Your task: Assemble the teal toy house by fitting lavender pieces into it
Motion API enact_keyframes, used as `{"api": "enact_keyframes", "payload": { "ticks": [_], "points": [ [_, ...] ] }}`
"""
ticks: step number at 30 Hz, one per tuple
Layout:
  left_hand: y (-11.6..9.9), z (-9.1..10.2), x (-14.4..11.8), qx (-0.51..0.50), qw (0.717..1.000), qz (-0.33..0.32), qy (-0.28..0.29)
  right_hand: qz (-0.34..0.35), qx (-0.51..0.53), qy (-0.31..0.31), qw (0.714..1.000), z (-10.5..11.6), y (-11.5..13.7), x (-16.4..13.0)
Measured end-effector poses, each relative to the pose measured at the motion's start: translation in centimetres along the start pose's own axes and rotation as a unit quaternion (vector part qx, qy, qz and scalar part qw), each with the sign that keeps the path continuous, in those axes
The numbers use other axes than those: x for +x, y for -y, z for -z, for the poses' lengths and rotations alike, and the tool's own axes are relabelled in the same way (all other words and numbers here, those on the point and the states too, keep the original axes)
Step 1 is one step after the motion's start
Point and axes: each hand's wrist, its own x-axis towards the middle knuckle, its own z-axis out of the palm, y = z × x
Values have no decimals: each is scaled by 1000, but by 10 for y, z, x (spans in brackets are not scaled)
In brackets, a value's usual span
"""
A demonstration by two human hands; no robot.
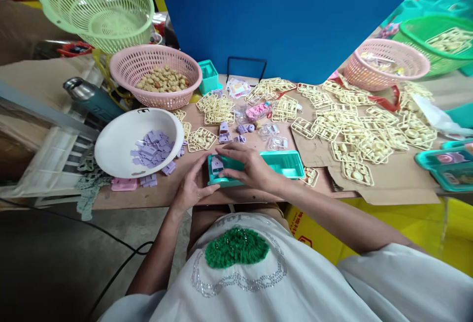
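Observation:
A long teal plastic case (284,163) lies open at the front edge of the table. My left hand (187,186) grips its left end, thumb along the near side and fingers around the far corner. Inside that end sits a small light-purple plastic part (217,164). My right hand (253,167) reaches across the case, with its thumb and fingertips closed about the purple part. Part of the case is hidden under the right hand. Just beyond it on the table are loose purple pieces (224,134) and small clear-bagged parts (278,143).
At left stand a white bowl (111,144) of purple pieces and a pink basket (125,78) of beige pieces. Cream plastic frames (354,130) are heaped on cardboard at right. A blue panel (288,16) rises behind. More teal cases (453,162) lie far right.

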Motion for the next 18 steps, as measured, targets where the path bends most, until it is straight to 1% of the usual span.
{"api": "enact_keyframes", "payload": {
  "ticks": [2,5,8,11,14,18],
  "points": [
    [-2,-5,-3,-31,999,12,-7,0,2,-13,1000,-2,2,-1],
    [-5,-15,-3,-89,996,25,-7,10,-4,-14,1000,-5,5,0],
    [-7,-24,-1,-134,991,23,-6,26,-25,-21,999,-8,7,1],
    [-8,-29,1,-143,990,4,-10,26,-50,-21,998,-11,7,-2],
    [-8,-29,2,-139,990,-4,-10,16,-47,-12,999,-11,8,-7],
    [-6,-27,0,-139,990,3,-11,9,-29,-48,998,-7,9,-12]
  ]
}}
